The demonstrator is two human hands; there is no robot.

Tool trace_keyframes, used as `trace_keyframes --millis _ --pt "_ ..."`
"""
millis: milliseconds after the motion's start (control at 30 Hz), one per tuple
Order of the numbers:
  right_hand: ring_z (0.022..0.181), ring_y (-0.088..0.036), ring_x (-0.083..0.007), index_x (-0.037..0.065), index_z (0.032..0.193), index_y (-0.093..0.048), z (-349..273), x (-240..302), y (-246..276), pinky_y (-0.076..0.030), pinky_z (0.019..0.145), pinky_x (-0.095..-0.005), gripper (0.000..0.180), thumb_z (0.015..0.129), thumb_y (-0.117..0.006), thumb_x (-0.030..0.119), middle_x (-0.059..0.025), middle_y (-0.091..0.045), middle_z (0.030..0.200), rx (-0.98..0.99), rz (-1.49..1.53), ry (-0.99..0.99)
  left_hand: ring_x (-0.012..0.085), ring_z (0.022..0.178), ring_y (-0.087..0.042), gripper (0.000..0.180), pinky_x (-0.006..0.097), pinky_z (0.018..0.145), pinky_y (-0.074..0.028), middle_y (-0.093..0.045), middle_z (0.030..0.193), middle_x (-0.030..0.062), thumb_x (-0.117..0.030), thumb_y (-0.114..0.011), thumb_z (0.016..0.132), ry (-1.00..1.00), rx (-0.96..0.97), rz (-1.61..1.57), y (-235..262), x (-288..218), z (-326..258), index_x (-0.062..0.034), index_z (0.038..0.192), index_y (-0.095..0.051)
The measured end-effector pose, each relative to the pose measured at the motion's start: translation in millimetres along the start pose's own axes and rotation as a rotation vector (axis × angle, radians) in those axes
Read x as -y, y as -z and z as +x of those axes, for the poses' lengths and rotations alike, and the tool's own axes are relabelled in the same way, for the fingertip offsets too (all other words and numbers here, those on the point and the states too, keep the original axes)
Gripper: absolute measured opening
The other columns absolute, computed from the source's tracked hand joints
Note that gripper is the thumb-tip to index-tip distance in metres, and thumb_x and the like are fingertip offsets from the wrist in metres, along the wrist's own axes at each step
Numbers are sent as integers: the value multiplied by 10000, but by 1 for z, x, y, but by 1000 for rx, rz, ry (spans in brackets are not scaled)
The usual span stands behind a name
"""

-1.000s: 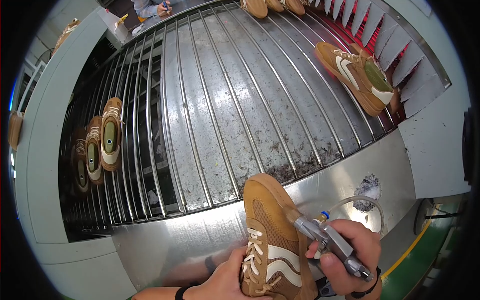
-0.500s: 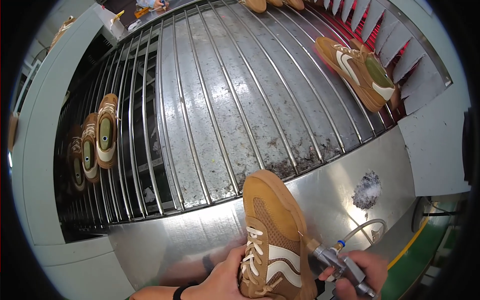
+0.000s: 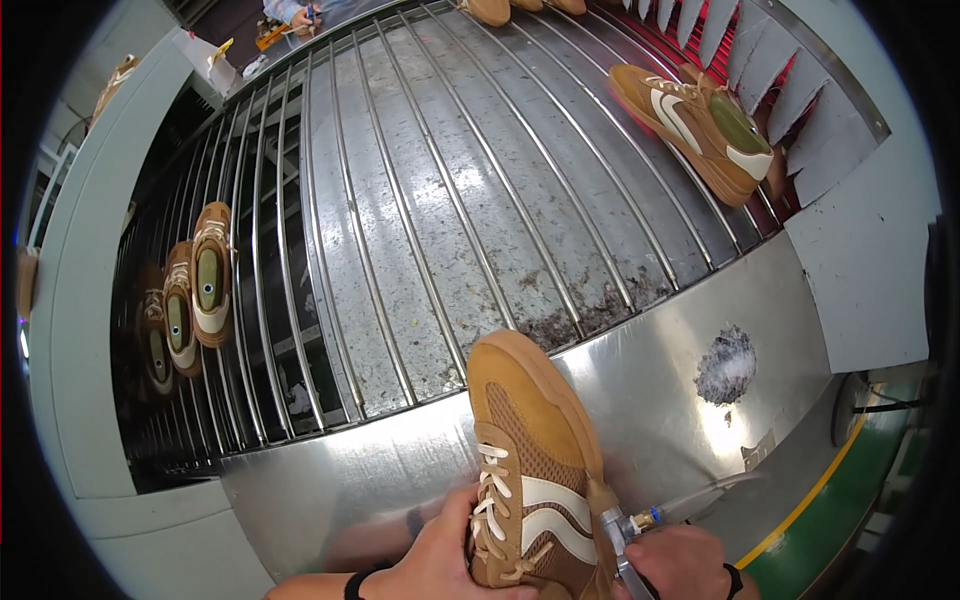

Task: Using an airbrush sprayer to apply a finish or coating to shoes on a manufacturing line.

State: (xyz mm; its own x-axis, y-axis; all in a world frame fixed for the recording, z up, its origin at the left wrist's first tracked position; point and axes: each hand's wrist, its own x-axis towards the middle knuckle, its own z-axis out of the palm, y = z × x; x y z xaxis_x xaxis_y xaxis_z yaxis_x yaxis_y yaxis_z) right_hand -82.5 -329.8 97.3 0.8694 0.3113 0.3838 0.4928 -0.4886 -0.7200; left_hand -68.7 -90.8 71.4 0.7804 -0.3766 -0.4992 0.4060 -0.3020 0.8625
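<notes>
A brown sneaker point(image 3: 527, 425) with white side stripes and cream laces is tilted in front of me, toe pointing away over the metal ledge. My left hand point(image 3: 432, 562) grips it from the left near the heel and laces, fingers partly hidden by the shoe. On the other side, my right hand point(image 3: 682, 562) is closed around a small metal spray gun point(image 3: 622, 530) with a blue fitting and a clear hose. The gun's tan nozzle is at the sneaker's right sidewall; whether it touches, I cannot tell.
Beyond the steel ledge point(image 3: 345, 478) runs a bed of metal rollers point(image 3: 430, 240). Several brown sneakers stand on it: a pair point(image 3: 695, 130) by red-lit hanging flaps point(image 3: 790, 95), others at far left point(image 3: 210, 275). A dark-white residue patch point(image 3: 727, 365) marks the ledge. Another person's hand point(image 3: 305, 18) shows far off.
The spray gun has moved left, up against the sneaker's side, and turned more upright. The sneaker has shifted slightly left within the view. The whole view has swung a little.
</notes>
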Motion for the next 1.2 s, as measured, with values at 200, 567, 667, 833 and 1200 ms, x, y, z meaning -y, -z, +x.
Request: trace_keyframes --millis 200,567,667,833,1200 --pt "627 -607 -355 -14 1047 -583 4 10 14 -496 576 -373 273 835 -623 152 -149 -625 775 26 183 -274 227 1155 -470 1046 367 998 -375 -488 1246 158 -387 -852 583 10 -6 -103 -3 -2 -2 54 1344 -286" --pt "615 -629 -311 -31 1035 -593 -16 21 31 -495 557 -349 267 834 -595 144 -148 -631 751 73 318 -424 215 1107 -495 832 350 943 -414 -507 1220 134 -335 -819 691 -122 -17 -44 -3 0 -4 25 1306 -389" --pt "598 -616 -326 -33 1024 -596 -26 25 35 -489 541 -357 269 813 -592 134 -148 -618 730 113 325 -436 193 1212 -437 974 355 1040 -345 -452 1293 126 -179 -855 653 -19 51 -252 -4 14 -6 22 1369 -226" --pt "582 -599 -348 -35 1019 -598 -39 33 40 -478 523 -373 281 776 -599 108 -153 -596 702 184 317 -435 193 1226 -416 991 357 1047 -334 -424 1311 121 -209 -857 650 24 61 -274 -4 10 -5 26 1373 -221" --pt "655 -650 -201 -75 1160 -427 -83 29 40 -530 601 -305 502 843 -618 265 -150 -648 816 -538 438 -714 238 1098 -559 926 334 937 -450 -534 1191 209 -321 -844 648 -46 1 -25 0 -35 5 84 1282 -304"
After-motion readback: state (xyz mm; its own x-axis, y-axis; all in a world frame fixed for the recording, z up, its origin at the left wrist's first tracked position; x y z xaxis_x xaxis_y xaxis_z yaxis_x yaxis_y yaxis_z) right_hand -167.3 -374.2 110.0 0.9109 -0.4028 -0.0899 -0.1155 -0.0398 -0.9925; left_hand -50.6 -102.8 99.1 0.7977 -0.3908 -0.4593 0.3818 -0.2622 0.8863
